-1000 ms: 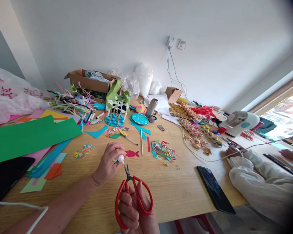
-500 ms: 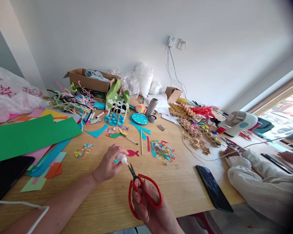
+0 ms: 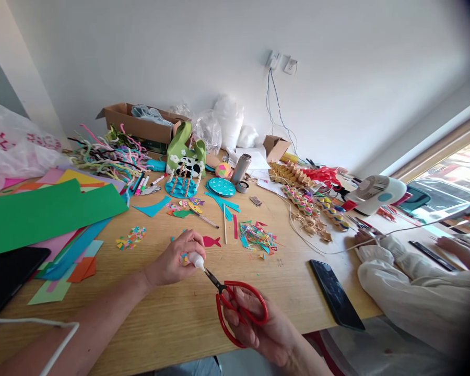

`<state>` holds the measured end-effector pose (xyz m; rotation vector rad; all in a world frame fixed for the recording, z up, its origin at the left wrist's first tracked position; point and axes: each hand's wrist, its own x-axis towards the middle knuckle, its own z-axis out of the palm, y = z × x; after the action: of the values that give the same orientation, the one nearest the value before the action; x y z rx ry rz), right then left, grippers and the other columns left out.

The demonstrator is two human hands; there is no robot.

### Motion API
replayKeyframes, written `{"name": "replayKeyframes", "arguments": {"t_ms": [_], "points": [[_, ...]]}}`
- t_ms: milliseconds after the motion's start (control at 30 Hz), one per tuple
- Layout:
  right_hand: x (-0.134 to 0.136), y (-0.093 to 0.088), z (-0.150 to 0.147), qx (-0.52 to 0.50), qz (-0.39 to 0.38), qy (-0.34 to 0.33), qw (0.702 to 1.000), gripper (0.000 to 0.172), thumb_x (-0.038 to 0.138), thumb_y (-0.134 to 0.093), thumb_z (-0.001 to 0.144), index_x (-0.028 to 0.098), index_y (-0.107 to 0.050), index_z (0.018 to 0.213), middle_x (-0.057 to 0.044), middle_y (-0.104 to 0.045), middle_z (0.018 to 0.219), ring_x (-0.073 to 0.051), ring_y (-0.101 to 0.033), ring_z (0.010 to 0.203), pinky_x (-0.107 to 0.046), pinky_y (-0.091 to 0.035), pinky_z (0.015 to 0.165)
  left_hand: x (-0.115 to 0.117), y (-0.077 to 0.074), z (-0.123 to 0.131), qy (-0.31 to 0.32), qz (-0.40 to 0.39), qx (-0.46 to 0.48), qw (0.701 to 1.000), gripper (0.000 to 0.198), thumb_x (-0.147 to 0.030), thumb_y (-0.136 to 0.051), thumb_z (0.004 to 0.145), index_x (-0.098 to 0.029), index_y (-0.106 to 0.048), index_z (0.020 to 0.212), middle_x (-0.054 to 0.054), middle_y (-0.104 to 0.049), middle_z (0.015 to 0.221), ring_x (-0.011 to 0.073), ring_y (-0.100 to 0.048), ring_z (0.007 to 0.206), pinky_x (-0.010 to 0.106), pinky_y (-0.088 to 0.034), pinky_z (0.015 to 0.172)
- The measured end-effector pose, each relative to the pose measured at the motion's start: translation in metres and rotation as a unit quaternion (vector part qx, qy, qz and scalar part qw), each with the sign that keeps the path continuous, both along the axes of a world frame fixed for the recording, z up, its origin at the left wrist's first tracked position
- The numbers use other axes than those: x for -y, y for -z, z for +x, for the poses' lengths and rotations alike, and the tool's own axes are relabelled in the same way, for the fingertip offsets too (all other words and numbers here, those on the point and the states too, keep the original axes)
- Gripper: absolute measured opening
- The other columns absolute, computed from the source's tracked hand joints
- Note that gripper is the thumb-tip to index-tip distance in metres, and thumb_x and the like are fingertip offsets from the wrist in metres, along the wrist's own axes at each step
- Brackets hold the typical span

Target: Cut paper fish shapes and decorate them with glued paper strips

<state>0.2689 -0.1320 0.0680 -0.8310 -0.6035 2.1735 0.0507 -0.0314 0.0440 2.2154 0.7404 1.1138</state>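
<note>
My left hand is closed around a small white glue bottle, its nozzle pointing toward the scissors. In my right hand is a pair of red-handled scissors, with fingers through the loops. The scissors' tips meet the bottle's nozzle, and the blades look almost closed. Just beyond the bottle lies a red paper fish, partly hidden by my left hand. Colourful paper scraps are heaped to the right, and a thin white stick lies between fish and heap.
A phone lies at the right front. Coloured paper sheets and a dark device cover the left side. Another person's sleeves rest at the right. A fan, a flask and a cable stand farther back.
My right hand has shifted slightly right and turned the scissors, whose blades have come closer together at the nozzle. My left hand still holds the bottle. The whole view has shifted a little.
</note>
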Motion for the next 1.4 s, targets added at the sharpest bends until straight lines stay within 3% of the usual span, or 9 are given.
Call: {"name": "replayKeyframes", "arguments": {"t_ms": [233, 467, 700, 933, 1000, 1067, 1233, 1300, 1400], "points": [[0.001, -0.003, 0.003, 0.038, 0.013, -0.023, 0.999, 0.034, 0.039, -0.072, 0.080, 0.008, -0.060, 0.078, -0.001, -0.059, 0.059, -0.001, -0.042, 0.031, -0.012, -0.024, 0.029, -0.002, 0.004, -0.003, 0.076, -0.046, -0.044, 0.995, 0.028, -0.001, -0.055, 0.065, -0.022, -0.066, 0.079, 0.002, -0.058, 0.085, 0.0176, -0.056, 0.087, 0.031, -0.045, 0.079], [0.000, -0.004, 0.008, 0.088, 0.100, -0.070, 0.989, 0.035, 0.043, -0.069, 0.082, 0.011, -0.056, 0.079, 0.000, -0.059, 0.059, -0.003, -0.045, 0.032, -0.012, -0.031, 0.031, 0.000, 0.002, -0.002, 0.119, -0.068, -0.056, 0.989, 0.022, -0.004, -0.057, 0.066, -0.022, -0.066, 0.075, 0.001, -0.058, 0.084, 0.0169, -0.055, 0.084, 0.031, -0.043, 0.081], [-0.001, -0.019, 0.017, 0.102, 0.202, 0.010, 0.974, 0.038, 0.048, -0.069, 0.081, 0.013, -0.054, 0.082, 0.002, -0.056, 0.062, -0.001, -0.041, 0.034, -0.012, -0.029, 0.033, -0.002, 0.006, -0.002, 0.141, -0.104, -0.059, 0.983, 0.017, -0.006, -0.060, 0.065, -0.019, -0.066, 0.075, 0.002, -0.058, 0.086, 0.0161, -0.054, 0.085, 0.031, -0.040, 0.084], [0.002, -0.017, 0.029, 0.215, 0.227, 0.009, 0.950, 0.040, 0.052, -0.066, 0.081, 0.016, -0.050, 0.088, 0.002, -0.055, 0.070, -0.004, -0.046, 0.041, -0.016, -0.033, 0.040, -0.002, 0.009, -0.001, 0.145, -0.136, -0.037, 0.979, 0.022, -0.005, -0.057, 0.063, -0.020, -0.065, 0.076, 0.002, -0.057, 0.086, 0.0168, -0.054, 0.088, 0.031, -0.040, 0.084], [0.002, -0.018, 0.032, 0.309, 0.249, 0.004, 0.918, 0.037, 0.051, -0.062, 0.084, 0.017, -0.049, 0.088, 0.001, -0.054, 0.071, -0.006, -0.047, 0.045, -0.019, -0.036, 0.044, -0.002, 0.009, -0.001, 0.145, -0.137, -0.030, 0.980, 0.023, -0.004, -0.055, 0.061, -0.019, -0.065, 0.076, 0.002, -0.057, 0.086, 0.0166, -0.054, 0.087, 0.030, -0.041, 0.082], [0.000, -0.017, 0.038, 0.441, 0.292, -0.002, 0.849, 0.029, 0.046, -0.057, 0.087, 0.018, -0.049, 0.088, 0.002, -0.053, 0.069, -0.009, -0.048, 0.051, -0.022, -0.036, 0.048, -0.002, 0.009, -0.001, 0.141, -0.131, -0.032, 0.981, 0.023, -0.004, -0.055, 0.063, -0.019, -0.064, 0.077, 0.002, -0.057, 0.085, 0.0164, -0.054, 0.087, 0.030, -0.041, 0.083], [-0.010, -0.006, 0.065, 0.730, 0.373, -0.003, 0.573, 0.013, 0.030, -0.053, 0.086, 0.019, -0.049, 0.091, -0.001, -0.059, 0.072, -0.017, -0.055, 0.064, -0.027, -0.036, 0.060, 0.000, 0.007, 0.002, 0.133, -0.122, -0.046, 0.982, 0.017, -0.011, -0.057, 0.073, -0.019, -0.066, 0.085, 0.003, -0.057, 0.090, 0.0167, -0.055, 0.089, 0.030, -0.043, 0.082], [-0.013, -0.001, 0.074, 0.774, 0.362, -0.013, 0.519, 0.012, 0.029, -0.050, 0.087, 0.019, -0.049, 0.093, -0.004, -0.063, 0.077, -0.019, -0.059, 0.067, -0.028, -0.036, 0.062, 0.003, 0.009, 0.005, 0.137, -0.120, -0.056, 0.982, 0.019, -0.013, -0.057, 0.075, -0.021, -0.067, 0.090, 0.004, -0.058, 0.094, 0.0165, -0.056, 0.089, 0.030, -0.044, 0.081], [-0.018, 0.005, 0.081, 0.807, 0.343, -0.027, 0.480, 0.011, 0.029, -0.048, 0.090, 0.019, -0.048, 0.095, -0.006, -0.065, 0.081, -0.021, -0.063, 0.072, -0.028, -0.037, 0.062, 0.010, 0.016, 0.013, 0.142, -0.076, -0.078, 0.984, 0.025, -0.014, -0.059, 0.077, -0.024, -0.068, 0.098, 0.005, -0.060, 0.099, 0.0180, -0.057, 0.093, 0.032, -0.045, 0.085]]}}
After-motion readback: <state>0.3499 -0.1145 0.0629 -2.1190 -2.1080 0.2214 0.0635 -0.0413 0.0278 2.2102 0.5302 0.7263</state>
